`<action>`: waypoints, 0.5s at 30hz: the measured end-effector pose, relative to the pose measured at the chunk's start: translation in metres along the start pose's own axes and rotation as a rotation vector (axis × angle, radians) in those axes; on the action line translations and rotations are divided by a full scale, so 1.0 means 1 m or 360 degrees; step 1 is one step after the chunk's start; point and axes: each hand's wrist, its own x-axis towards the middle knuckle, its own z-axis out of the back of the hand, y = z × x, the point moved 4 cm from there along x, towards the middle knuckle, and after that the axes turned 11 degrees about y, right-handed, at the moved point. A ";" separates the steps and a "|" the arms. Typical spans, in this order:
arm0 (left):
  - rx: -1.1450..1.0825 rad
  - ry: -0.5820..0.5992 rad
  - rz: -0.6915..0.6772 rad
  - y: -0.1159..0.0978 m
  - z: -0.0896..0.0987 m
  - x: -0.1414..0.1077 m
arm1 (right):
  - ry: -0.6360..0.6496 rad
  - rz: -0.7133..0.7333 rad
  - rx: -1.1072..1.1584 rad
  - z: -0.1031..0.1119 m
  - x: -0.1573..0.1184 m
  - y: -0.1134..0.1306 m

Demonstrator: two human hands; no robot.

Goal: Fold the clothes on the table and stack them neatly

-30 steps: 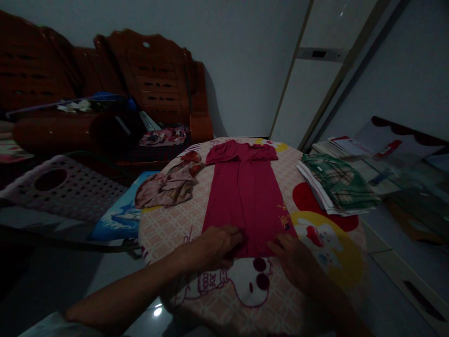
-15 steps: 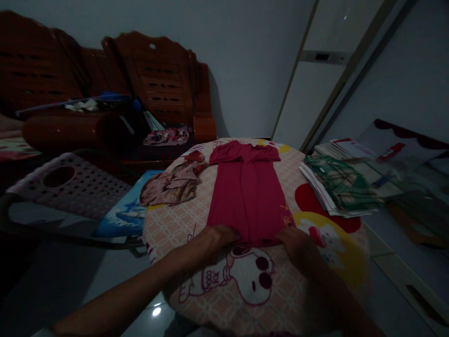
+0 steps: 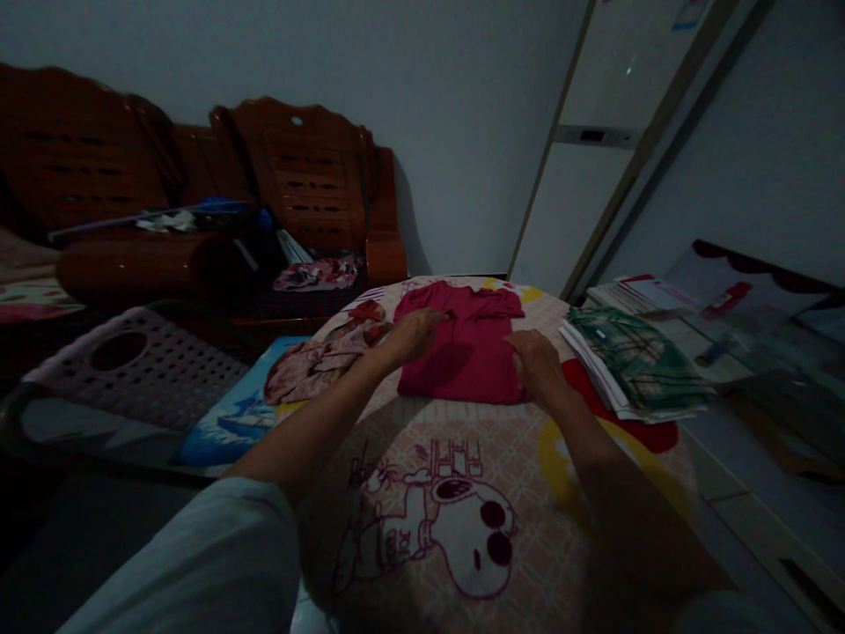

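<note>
Magenta cloth garment (image 3: 462,374) sits under and between my two hands, flat on the table. Left hand (image 3: 417,336): fingers bent close together over its upper left part, near the bunched far end. On my feed I can't tell if they pinch fabric or just hover. Right hand (image 3: 538,365): fingers curled at the garment's right edge, thumb side inward — grip or plain contact, can't tell. The garment's near edge runs roughly straight, nearer to me than both sets of fingertips.

Just left of it, partly behind my left forearm: crumpled patterned cloth (image 3: 310,365). Right, apart from it: green plaid cloth (image 3: 634,352) on top of white folded cloth (image 3: 598,368). Pink tablecloth (image 3: 422,458) underneath, cartoon dog print facing me. Further out left: blue printed item (image 3: 231,427), pink woven chair (image 3: 158,370), carved wooden seats (image 3: 304,185) behind. Tall white unit (image 3: 561,202) against the far wall — scene's dim.
</note>
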 end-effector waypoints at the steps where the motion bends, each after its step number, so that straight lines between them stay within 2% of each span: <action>1: 0.0009 0.0060 -0.0049 -0.006 -0.006 -0.009 | 0.0019 0.0053 0.0034 -0.007 -0.009 0.001; 4: 0.0063 0.0458 -0.0263 -0.025 -0.035 -0.047 | 0.0166 0.0170 0.0086 -0.031 -0.044 0.004; 6: 0.0140 0.0580 -0.0279 -0.030 -0.053 -0.068 | 0.0243 0.0177 0.0047 -0.044 -0.062 0.004; 8: 0.0200 0.0572 -0.0227 -0.028 -0.066 -0.076 | 0.0290 0.0160 -0.0021 -0.054 -0.070 0.003; 10: 0.0236 0.0522 -0.0160 -0.023 -0.075 -0.074 | 0.0307 0.0132 -0.0095 -0.061 -0.068 0.004; 15: 0.0242 0.0475 -0.0122 -0.016 -0.079 -0.058 | 0.0241 0.0074 -0.0143 -0.061 -0.054 0.003</action>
